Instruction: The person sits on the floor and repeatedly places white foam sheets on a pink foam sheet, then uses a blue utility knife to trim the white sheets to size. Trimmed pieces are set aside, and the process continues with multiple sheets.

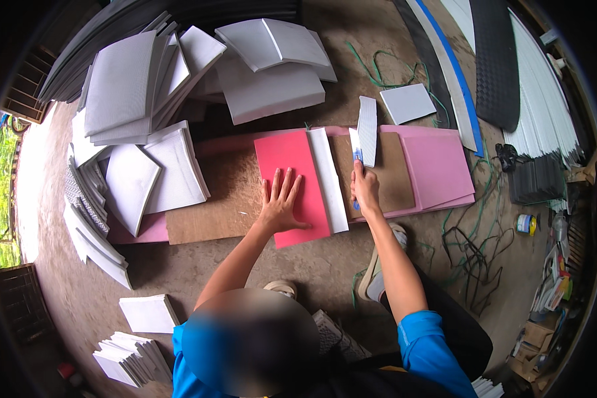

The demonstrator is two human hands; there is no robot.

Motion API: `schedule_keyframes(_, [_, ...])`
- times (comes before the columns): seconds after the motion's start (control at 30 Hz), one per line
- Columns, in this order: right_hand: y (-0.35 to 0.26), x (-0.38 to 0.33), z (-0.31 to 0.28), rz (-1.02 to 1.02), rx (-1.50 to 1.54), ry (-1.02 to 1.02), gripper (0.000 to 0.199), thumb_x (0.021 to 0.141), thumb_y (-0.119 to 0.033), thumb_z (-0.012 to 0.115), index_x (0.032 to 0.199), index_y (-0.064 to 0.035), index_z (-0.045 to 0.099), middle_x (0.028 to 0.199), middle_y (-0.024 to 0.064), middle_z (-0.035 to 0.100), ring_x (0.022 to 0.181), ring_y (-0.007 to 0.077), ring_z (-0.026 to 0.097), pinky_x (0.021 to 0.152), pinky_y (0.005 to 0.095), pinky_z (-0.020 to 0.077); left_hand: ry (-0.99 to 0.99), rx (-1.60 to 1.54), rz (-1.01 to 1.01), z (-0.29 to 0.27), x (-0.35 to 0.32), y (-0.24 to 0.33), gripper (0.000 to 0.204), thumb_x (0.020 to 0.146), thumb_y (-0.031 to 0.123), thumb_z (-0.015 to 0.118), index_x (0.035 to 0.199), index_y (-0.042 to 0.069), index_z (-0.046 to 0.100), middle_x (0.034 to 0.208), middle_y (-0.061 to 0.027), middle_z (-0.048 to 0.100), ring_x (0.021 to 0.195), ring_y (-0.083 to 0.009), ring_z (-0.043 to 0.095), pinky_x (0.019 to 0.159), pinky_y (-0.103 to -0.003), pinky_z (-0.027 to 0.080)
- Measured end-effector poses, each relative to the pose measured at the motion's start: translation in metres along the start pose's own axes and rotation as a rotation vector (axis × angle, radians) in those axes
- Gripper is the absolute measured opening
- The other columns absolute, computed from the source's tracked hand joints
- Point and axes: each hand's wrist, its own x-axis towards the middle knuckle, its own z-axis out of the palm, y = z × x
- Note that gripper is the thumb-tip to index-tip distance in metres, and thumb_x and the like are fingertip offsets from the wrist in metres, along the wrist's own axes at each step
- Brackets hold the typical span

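Observation:
My left hand (284, 202) lies flat with its fingers spread on a red rectangular board (312, 199). Beneath the board's right side, a white foam sheet (328, 178) shows as a narrow strip. My right hand (365, 188) is closed round the handle of a blue-handled knife (357, 151), just right of that strip. The knife points away from me, its pale blade beside a loose white foam strip (367, 129). Under these lie a brown board (395, 169) and pink foam sheets (438, 166); another brown board (209, 199) extends to the left.
Stacked white foam sheets (119, 86) stand at the far left, with more foam sheets (272, 89) at the back. A white piece (408, 103) rests near green cord (378, 63). Tangled straps (474, 259) lie at right. Cut white pieces (129, 358) sit near left.

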Motion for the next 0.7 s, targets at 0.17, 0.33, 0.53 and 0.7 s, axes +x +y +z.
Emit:
schedule_keyframes(0.17, [0.01,0.016,0.018,-0.152,-0.191,-0.162,0.027,0.091,-0.026,0.046,0.088,0.001,0.045,0.059,0.008,0.054,0.041,0.0158,0.052,0.036,0.0306,0.0411,0.035,0.002,0.002,0.001,-0.002,-0.003,0.128,0.048,0.067,0.072,0.145,0.014,0.007,0.151,-0.0139,0.003,0.138,-0.0359,-0.004,0.106,-0.061,0.001])
schedule_keyframes(0.33, [-0.022,0.052,0.055,-0.289,-0.766,-0.195,0.032,0.091,-0.021,0.038,0.106,0.0071,0.037,0.074,0.0237,0.06,0.055,0.0314,0.062,0.06,0.0404,0.0509,0.05,-0.021,0.016,0.0,0.003,0.005,0.13,0.046,0.068,0.072,0.145,0.014,0.008,0.15,-0.0139,0.004,0.138,-0.0358,-0.003,0.107,-0.059,0.001])
schedule_keyframes(0.53, [-0.057,0.062,0.092,-0.294,-0.958,-0.282,0.034,0.092,-0.022,0.033,0.105,0.0078,0.044,0.075,0.0245,0.064,0.057,0.0313,0.065,0.063,0.042,0.0537,0.076,-0.012,0.003,-0.001,-0.004,-0.001,0.129,0.045,0.07,0.071,0.145,0.014,0.01,0.15,-0.0147,0.007,0.138,-0.0363,0.001,0.107,-0.059,0.003])
schedule_keyframes(0.7, [-0.058,0.08,0.101,-0.117,-0.86,-0.379,0.03,0.088,-0.015,0.035,0.094,0.0087,0.053,0.065,0.0198,0.062,0.05,0.029,0.063,0.055,0.039,0.053,0.1,-0.042,0.006,-0.005,-0.005,0.004,0.128,0.045,0.071,0.07,0.145,0.014,0.012,0.15,-0.015,0.008,0.138,-0.0365,0.001,0.107,-0.059,0.004])
